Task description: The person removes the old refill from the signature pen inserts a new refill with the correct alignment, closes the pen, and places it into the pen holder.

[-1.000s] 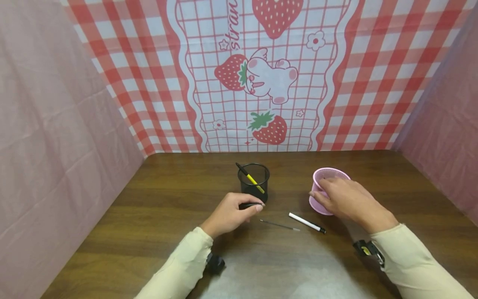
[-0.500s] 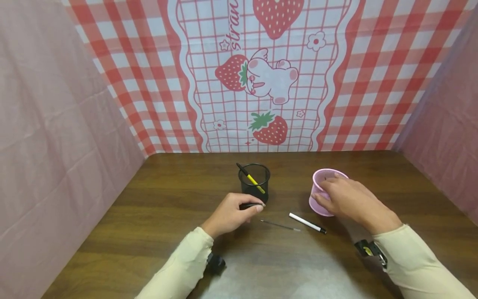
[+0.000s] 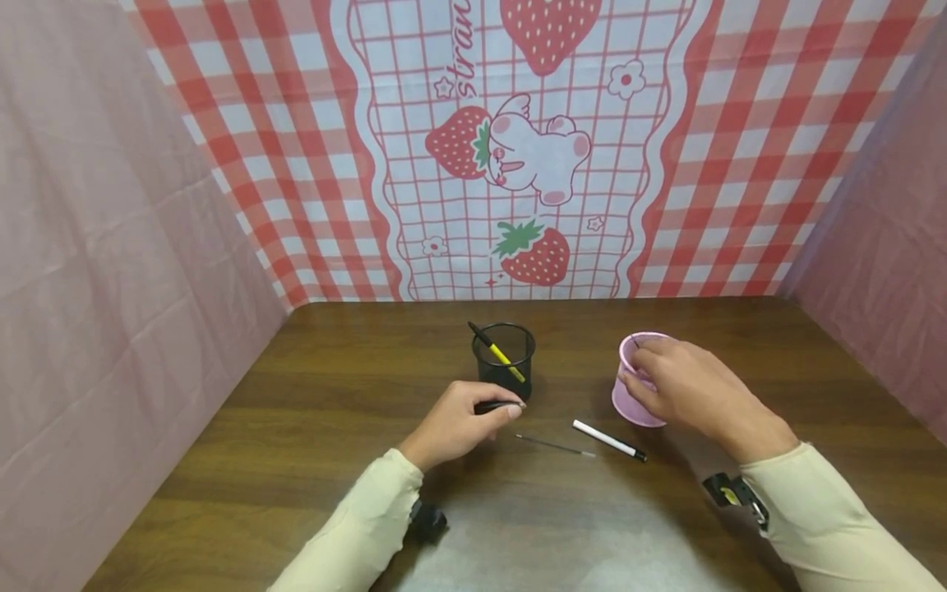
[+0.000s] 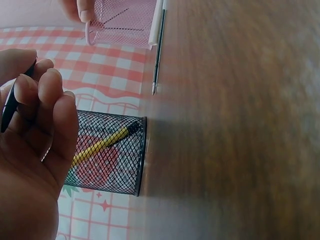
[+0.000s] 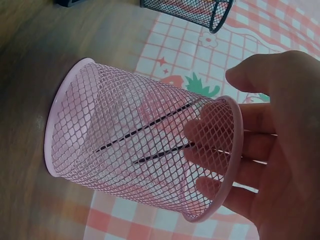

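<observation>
My left hand [image 3: 462,423] pinches a black pen [image 4: 11,107] between thumb and fingers, in front of a black mesh pen cup [image 3: 484,378]. That cup holds a yellow pen with a black end [image 3: 496,352]. My right hand [image 5: 287,130] has its fingers reaching in through the mouth of a pink mesh pen cup [image 5: 125,115], the thumb outside and apart from the rim. Two thin dark sticks, like pen refills [image 5: 150,125], lean inside it; one ends at the fingertips, but no pinch on it shows. The cup stands upright on the table.
On the brown wooden table [image 3: 355,370], a thin pen refill [image 3: 555,446] lies between the hands. Beside it is a white pen with a black end [image 3: 608,441]. A red checked cloth [image 3: 318,164] hangs at the back, with pink cloths at both sides.
My right hand has shifted slightly at the pink cup's mouth, and a dark stick's end now shows near the rim. My left hand and the black pen stay in place.
</observation>
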A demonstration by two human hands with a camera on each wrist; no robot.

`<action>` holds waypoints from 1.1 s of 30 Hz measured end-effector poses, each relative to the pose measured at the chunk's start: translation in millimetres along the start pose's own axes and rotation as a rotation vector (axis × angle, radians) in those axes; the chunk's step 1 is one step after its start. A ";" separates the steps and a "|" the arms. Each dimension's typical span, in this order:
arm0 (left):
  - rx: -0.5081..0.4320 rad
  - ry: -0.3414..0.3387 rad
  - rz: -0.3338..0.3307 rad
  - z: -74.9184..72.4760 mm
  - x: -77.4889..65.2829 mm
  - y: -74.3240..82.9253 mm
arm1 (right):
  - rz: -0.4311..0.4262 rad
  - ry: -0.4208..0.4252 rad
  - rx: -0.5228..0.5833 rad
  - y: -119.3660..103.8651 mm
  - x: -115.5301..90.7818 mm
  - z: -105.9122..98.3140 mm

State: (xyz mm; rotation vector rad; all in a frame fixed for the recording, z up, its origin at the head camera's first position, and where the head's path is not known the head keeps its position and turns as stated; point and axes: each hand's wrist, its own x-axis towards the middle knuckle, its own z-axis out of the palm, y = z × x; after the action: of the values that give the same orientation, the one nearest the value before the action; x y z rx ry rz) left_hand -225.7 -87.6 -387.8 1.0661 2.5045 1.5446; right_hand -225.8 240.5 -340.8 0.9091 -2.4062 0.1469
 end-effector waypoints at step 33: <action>0.001 -0.003 0.000 -0.5 -0.3 0.6 | -0.113 0.328 0.073 -0.9 5.7 -3.0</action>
State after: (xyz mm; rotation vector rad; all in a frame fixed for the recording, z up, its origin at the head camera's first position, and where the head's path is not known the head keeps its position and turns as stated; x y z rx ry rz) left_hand -225.4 -88.0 -387.1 1.0683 2.5040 1.5409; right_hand -227.4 237.4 -335.3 0.9692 -2.0537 0.3170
